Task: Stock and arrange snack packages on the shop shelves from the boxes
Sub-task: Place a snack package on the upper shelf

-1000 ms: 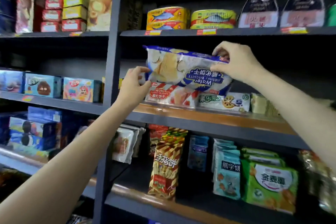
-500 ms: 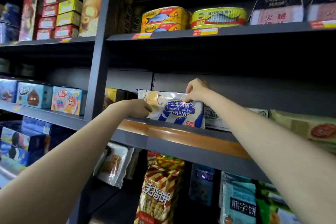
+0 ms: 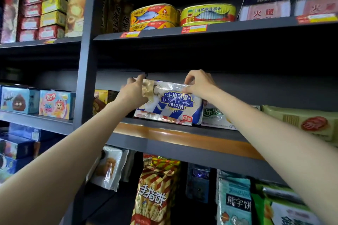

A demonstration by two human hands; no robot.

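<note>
1. Blue-and-white water biscuit pack stands on the middle shelf, near the shelf's front edge and toward its left end, its printing upside down.
2. Left hand holds the pack's upper left corner, fingers wrapped over the top edge, thumb side toward the camera.
3. Right hand pinches the pack's upper right edge, fingers curled over the top and thumb pressed on the front face.
4. Bottom edge of the pack rests on something red and white beneath it; too little of that shows to tell what it is.
5. Green-lettered white pack lies just beside it on the right, touching. A pale green pack with red oval sits farther toward the shelf's right end.
6. Yellow fish tins are stacked on the shelf above, canned ham tins to their right.
7. Striped finger-biscuit bag hangs below the middle shelf's front edge; teal bag to its right.
8. Cartoon boxes stand in the left bay, same height.
</note>
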